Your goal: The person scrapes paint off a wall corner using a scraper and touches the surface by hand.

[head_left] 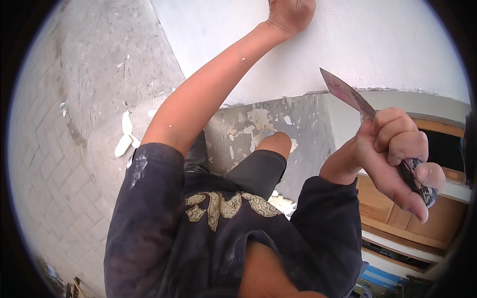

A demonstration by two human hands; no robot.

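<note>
My right hand (397,154) is raised at the right, its fingers wrapped round the dark handle of a putty knife (350,94). The thin, stained blade points up and to the left, in front of the lower edge of a white wall surface (377,44), and looks apart from it. My left arm stretches up across the view. At the top edge, my left hand (293,14) is closed in front of the white surface. Its fingers are partly cut off by the frame, and whatever they hold is hidden.
Below the white surface is a grey wall section (308,119) with patchy, peeled paint. White flakes (124,141) lie on the grey concrete floor (109,59), with more beside my leg. Paving blocks (44,164) run along the left. Wooden panels (377,198) stand at the right.
</note>
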